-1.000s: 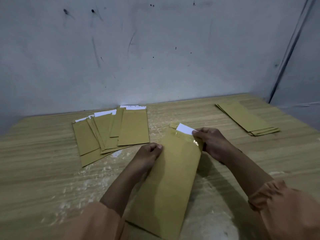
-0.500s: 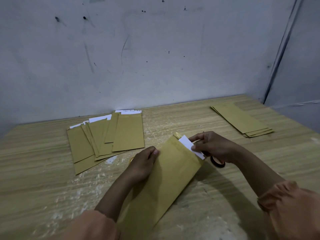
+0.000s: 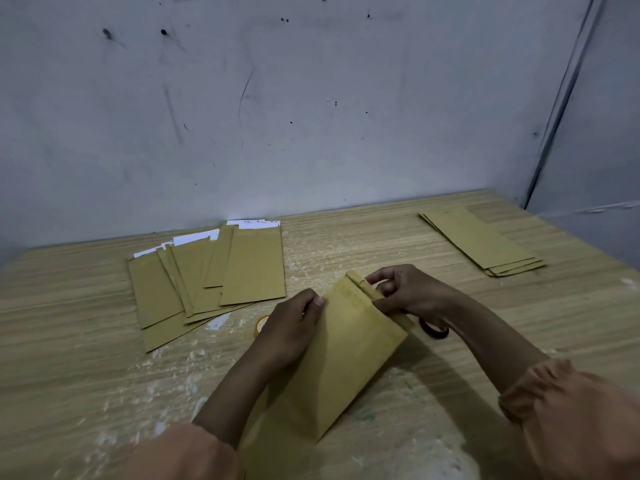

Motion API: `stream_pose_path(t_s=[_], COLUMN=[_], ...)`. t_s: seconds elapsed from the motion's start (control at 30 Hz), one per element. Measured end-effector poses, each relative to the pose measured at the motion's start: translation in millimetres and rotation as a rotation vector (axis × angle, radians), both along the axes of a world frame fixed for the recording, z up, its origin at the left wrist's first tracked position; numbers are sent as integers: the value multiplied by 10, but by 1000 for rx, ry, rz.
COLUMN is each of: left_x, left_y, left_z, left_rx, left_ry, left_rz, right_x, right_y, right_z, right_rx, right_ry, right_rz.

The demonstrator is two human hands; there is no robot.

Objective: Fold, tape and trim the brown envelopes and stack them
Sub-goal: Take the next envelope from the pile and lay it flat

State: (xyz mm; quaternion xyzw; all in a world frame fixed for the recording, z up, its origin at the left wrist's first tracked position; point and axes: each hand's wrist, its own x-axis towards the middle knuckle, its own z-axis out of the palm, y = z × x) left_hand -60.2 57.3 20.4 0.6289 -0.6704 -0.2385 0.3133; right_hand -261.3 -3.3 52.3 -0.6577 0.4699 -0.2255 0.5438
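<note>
Wooden table (image 3: pixel 450 393) meets our scuffed grey wall (image 3: pixel 311 116). We hold the brown envelope (image 3: pixel 346 358) at centre: our left hand (image 3: pixel 291 330) grips its edge, our right hand (image 3: pixel 408 296) pinches its folded top.

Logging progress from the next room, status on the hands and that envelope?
Left hand holds the brown envelope at its left edge. Right hand pinches the folded top flap. Tape roll beside the left hand, nothing blocking.
</note>
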Motion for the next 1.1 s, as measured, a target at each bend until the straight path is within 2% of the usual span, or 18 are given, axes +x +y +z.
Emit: stream_pose_path(t_s=[0.17,0.37,0.57,0.67,0.77,0.97,1.1], left_x=[11,-81,-193,-223,-248,-370,-379], left_y=[-1,-47,-85,-92,-117,-287,-408], left_z=[-9,-74,-109,-87,-91,-163,-195], left_rx=[-22,62,75,75,69,-74,-68], left_ry=[9,-11,11,-109,-316,-640,-725], left_rz=[69,153,265,268,239,37,-71], right_x=[4,87,145,178,206,270,247], right_y=[-18,-125,-161,-227,-292,-289,-157], right_z=[-12,-143,-312,-386,-437,-532,-589], right_rx=[61,-212,-412,-472,-522,-692,-711], right_ry=[-91,38,318,367,413,680,685], right_rz=[2,-176,-138,-177,-148,5,52])
